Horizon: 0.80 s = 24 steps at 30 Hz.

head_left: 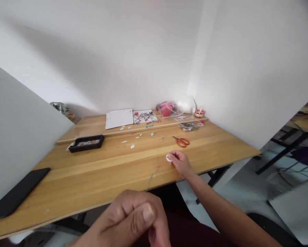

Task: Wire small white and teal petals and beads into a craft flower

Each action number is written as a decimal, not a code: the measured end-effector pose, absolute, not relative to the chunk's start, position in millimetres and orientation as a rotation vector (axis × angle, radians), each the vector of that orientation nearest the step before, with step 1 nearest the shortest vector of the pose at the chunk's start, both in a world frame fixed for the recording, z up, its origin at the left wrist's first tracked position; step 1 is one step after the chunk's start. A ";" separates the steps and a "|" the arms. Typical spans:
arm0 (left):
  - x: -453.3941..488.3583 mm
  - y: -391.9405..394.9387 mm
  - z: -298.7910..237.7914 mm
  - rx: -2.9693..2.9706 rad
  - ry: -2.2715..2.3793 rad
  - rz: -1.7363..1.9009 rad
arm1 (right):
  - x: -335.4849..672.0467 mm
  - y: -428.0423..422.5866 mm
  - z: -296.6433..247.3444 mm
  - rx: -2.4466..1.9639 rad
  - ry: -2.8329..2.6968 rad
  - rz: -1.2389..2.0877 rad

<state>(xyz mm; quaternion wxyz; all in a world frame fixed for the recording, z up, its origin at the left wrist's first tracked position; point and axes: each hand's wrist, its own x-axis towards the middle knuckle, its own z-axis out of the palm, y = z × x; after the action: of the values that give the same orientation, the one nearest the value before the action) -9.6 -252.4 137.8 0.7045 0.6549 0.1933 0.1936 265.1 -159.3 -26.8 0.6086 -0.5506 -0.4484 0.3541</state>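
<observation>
Close to the camera, my left hand [133, 218] is closed, its thumb pressed against the curled fingers. Whatever it may hold is hidden. Over the front part of the table, my right hand [181, 164] pinches a small white flat piece [168, 158] between thumb and fingertips. Just behind that hand lie orange-handled scissors [181, 141], their tips pointing left. A loose white piece [132, 146] rests farther left on the wood. Between my two hands, a faint thin line [151, 176] runs across the tabletop; its kind is unclear.
A black tray [72, 149] with tiny mixed bits stands at left, above a black flat slab [20, 192]. On the raised back shelf are white sheets [119, 118], a pink bundle in plastic [166, 109] and a small basket [200, 113]. White partitions enclose the table [92, 181].
</observation>
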 end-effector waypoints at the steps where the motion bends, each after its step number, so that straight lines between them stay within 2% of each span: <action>1: -5.3 -251.3 130.0 1.448 0.451 0.477 | 264.9 -159.9 -26.6 -1.270 -1.036 0.817; 9: 10.4 -237.4 69.3 1.449 0.537 0.445 | 263.3 -161.0 -24.0 -1.237 -1.047 0.805; 15: 6.2 -236.5 56.7 1.606 0.604 0.229 | 266.2 -157.1 -31.0 -1.230 -1.050 0.812; 24: -2.5 -232.1 48.4 1.674 0.668 0.270 | 269.4 -152.3 -39.2 -1.221 -1.083 0.813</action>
<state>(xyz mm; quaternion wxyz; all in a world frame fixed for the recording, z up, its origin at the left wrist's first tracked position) -2.5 -232.1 48.4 0.6129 0.7258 0.2895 0.1172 269.4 -152.3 -39.2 0.6125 -0.5294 -0.4696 0.3524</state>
